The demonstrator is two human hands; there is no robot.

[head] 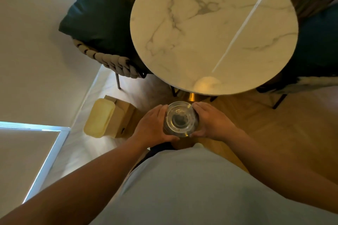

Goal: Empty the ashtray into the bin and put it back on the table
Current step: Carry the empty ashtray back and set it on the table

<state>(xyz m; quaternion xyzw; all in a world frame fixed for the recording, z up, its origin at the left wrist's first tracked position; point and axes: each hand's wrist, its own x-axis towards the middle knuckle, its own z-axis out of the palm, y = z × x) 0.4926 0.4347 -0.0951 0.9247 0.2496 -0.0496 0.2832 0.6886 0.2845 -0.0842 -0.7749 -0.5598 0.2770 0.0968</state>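
Ashtray: round clear glass, dark residue in bowl; upright, opening up. Left hand and right hand fingers clamped on its sides, near marble surface.

We seem to be in a sitting corner of a home or hotel room. A round marble surface fills the upper middle of the frame, with a woven-rope chair and dark cushion at upper left, another chair at right, wood flooring and a small bin at left.

Dim warm light, table glare, wide-angle distortion
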